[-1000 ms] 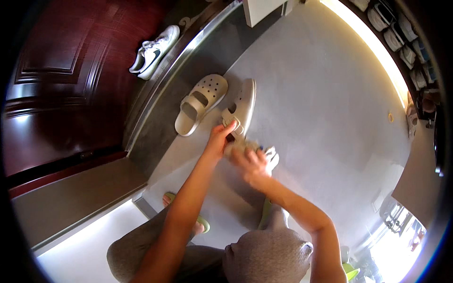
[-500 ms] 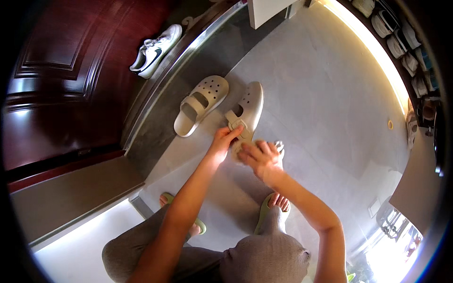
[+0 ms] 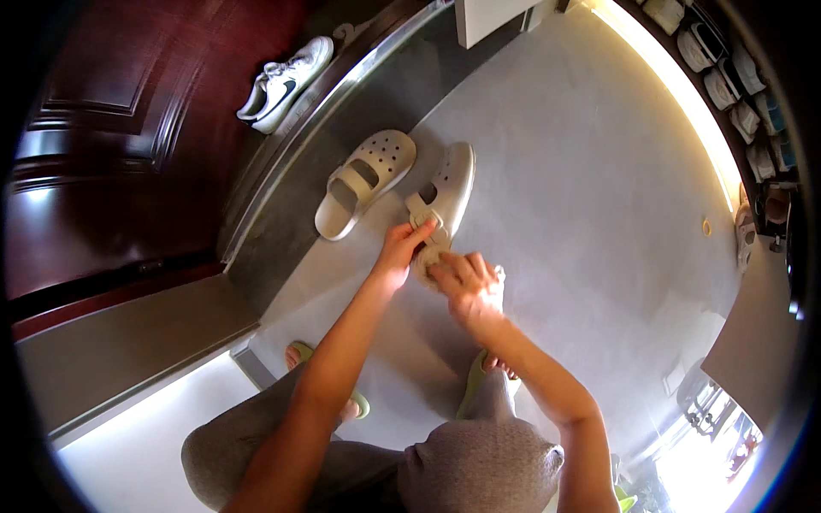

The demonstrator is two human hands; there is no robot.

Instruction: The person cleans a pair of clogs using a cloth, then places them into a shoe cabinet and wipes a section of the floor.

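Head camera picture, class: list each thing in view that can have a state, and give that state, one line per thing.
Left hand: gripping the heel strap of the right clog.
Right hand: closed over the heel end of that clog.
Right clog: on the grey floor, sole down, held at the heel.
Left clog: flat on the floor, untouched, strap at the heel.
White sneakers: paired beside the door.
Dark red door: shut.

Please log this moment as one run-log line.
left hand: on clog strap | right hand: at clog heel | cream clog: on grey floor
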